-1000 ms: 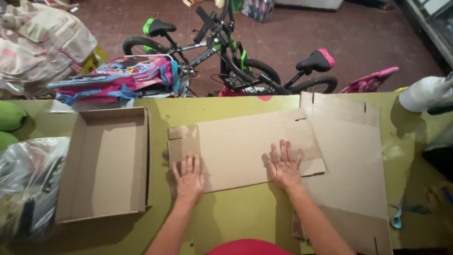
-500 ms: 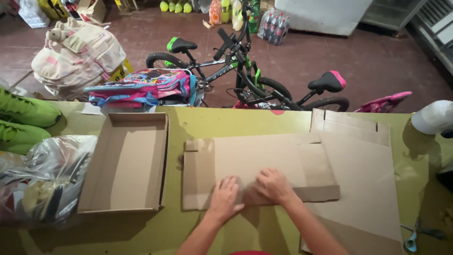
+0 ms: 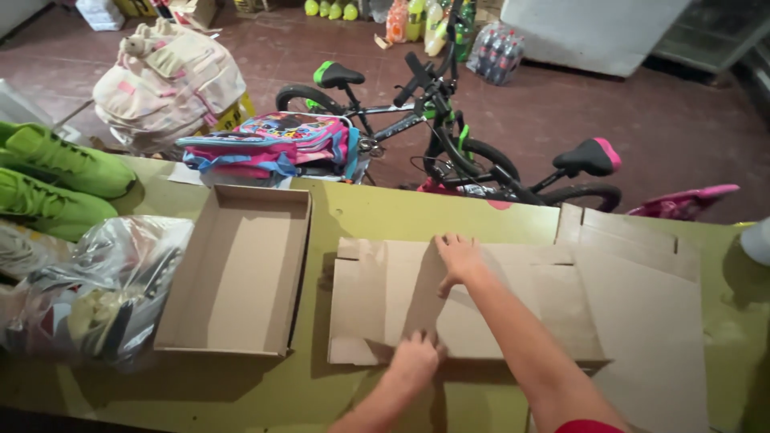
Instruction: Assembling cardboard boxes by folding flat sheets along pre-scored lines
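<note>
Left of the left hand's (image 3: 415, 358) fingers, a narrow strip of bare table (image 3: 321, 377) runs between the flat cardboard sheet (image 3: 385, 297) and the open box (image 3: 241, 273); the box wall blocks any reach further left. Beyond the box, a plastic bag (image 3: 104, 297) and green shoes (image 3: 56, 180) crowd the table edge. Ahead of the right hand's (image 3: 457, 256) fingers, a bare band of table lies open up to the far edge. To their right, a second stacked cardboard sheet (image 3: 650, 321) covers the surface, flat and passable.

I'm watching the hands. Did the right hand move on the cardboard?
Yes. The right hand slid from the near edge of the flat cardboard sheet to its far edge, toward the bicycles.
</note>
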